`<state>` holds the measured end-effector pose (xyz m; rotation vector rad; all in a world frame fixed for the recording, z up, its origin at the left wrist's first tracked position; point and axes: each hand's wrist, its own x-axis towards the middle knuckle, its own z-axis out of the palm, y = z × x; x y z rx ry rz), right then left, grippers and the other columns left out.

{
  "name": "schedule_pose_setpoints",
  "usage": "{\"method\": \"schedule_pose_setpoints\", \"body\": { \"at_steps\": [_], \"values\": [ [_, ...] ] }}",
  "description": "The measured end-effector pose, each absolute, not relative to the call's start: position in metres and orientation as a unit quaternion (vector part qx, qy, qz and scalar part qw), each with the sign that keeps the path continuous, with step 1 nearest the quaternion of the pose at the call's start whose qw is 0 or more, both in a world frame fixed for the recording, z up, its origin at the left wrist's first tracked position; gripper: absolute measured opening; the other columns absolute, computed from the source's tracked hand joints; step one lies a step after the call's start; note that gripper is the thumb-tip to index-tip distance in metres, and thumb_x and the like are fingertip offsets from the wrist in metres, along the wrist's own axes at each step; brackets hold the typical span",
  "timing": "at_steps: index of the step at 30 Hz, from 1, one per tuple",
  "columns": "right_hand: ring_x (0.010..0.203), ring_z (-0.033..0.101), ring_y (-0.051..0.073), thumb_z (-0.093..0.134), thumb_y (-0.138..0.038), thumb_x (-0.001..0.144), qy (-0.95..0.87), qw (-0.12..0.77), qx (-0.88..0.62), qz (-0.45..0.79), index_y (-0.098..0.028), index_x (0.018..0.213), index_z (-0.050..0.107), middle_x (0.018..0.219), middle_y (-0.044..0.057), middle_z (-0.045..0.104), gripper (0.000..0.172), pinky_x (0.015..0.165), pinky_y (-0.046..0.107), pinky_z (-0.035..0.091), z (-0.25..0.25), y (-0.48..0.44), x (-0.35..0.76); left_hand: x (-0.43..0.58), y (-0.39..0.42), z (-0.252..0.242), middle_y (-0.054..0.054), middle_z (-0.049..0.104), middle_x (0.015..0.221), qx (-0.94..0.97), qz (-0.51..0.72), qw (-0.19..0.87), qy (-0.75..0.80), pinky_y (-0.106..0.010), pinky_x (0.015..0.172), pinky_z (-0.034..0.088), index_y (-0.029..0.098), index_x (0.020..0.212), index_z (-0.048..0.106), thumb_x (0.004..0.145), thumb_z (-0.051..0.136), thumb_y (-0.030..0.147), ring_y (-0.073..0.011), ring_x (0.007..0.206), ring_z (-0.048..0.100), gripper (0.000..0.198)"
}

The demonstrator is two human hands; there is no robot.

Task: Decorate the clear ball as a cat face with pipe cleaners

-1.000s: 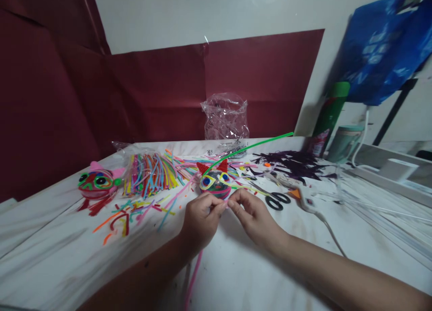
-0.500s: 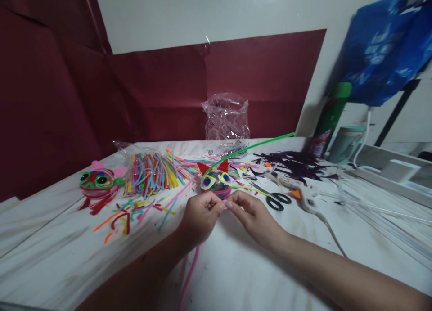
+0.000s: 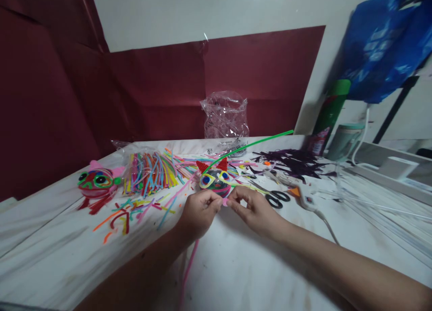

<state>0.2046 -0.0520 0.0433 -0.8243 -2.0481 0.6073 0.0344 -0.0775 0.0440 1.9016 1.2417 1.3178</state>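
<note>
Both hands meet near the middle of the white surface (image 3: 256, 275), pinching the tip of a pink pipe cleaner (image 3: 188, 268) between them. The left hand (image 3: 198, 212) has its fingers closed on it, the right hand (image 3: 254, 208) nips the same bit from the right side, and the rest of it trails down toward the near edge under the left wrist. Just beyond the fingertips sits a cat face ball (image 3: 216, 181) with red ears. Scissors (image 3: 277, 197) lie just right of it, and a pile of colored strips (image 3: 150, 172) is off to the far left.
</note>
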Motion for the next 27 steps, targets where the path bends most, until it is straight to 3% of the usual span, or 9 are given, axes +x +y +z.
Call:
{"method": "schedule_pose_setpoints", "body": {
  "at_steps": [7,12,15,21,27],
  "values": [
    [0.058,0.046,0.013,0.055,-0.041,0.080,-0.753,0.448,-0.351,0.330,-0.020,0.063,0.052,0.060,-0.002,0.051,0.027,0.056,0.025,0.038,0.042,-0.056,0.199,0.034,-0.077,0.041,0.001,0.052,0.055,0.719,0.490,0.200,0.450,-0.022,0.055,0.037,0.016,0.058,0.058,0.076,0.056,0.028,-0.0107,0.056,0.046,0.022],
    [0.060,0.044,0.013,0.053,-0.043,0.081,-0.732,0.447,-0.357,0.369,-0.019,0.066,0.054,0.062,-0.001,0.051,0.029,0.059,0.026,0.037,0.040,-0.057,0.197,0.040,-0.076,0.034,0.005,0.043,0.050,0.658,0.515,0.304,0.457,-0.021,0.048,0.030,0.016,0.057,0.052,0.075,0.055,0.033,-0.0078,0.048,0.036,0.025],
    [0.060,0.044,0.013,0.051,-0.039,0.082,-0.748,0.442,-0.349,0.351,-0.019,0.065,0.052,0.061,-0.001,0.051,0.026,0.057,0.026,0.037,0.041,-0.056,0.199,0.042,-0.078,0.035,0.005,0.042,0.049,0.639,0.525,0.331,0.454,-0.021,0.047,0.030,0.017,0.056,0.050,0.075,0.054,0.034,-0.0077,0.047,0.035,0.026],
    [0.058,0.046,0.014,0.051,-0.033,0.081,-0.796,0.405,-0.348,0.285,-0.020,0.063,0.050,0.061,-0.001,0.053,0.022,0.054,0.024,0.035,0.047,-0.056,0.202,0.037,-0.080,0.047,0.003,0.048,0.051,0.673,0.506,0.267,0.468,-0.021,0.049,0.033,0.015,0.059,0.059,0.072,0.055,0.030,-0.0092,0.051,0.042,0.020],
    [0.059,0.044,0.013,0.052,-0.037,0.081,-0.766,0.432,-0.350,0.324,-0.020,0.062,0.047,0.060,-0.002,0.048,0.025,0.056,0.024,0.035,0.046,-0.055,0.202,0.038,-0.077,0.043,0.003,0.049,0.048,0.646,0.504,0.328,0.471,-0.020,0.047,0.035,0.015,0.060,0.059,0.072,0.056,0.032,-0.0085,0.047,0.044,0.021]
  ]
}}
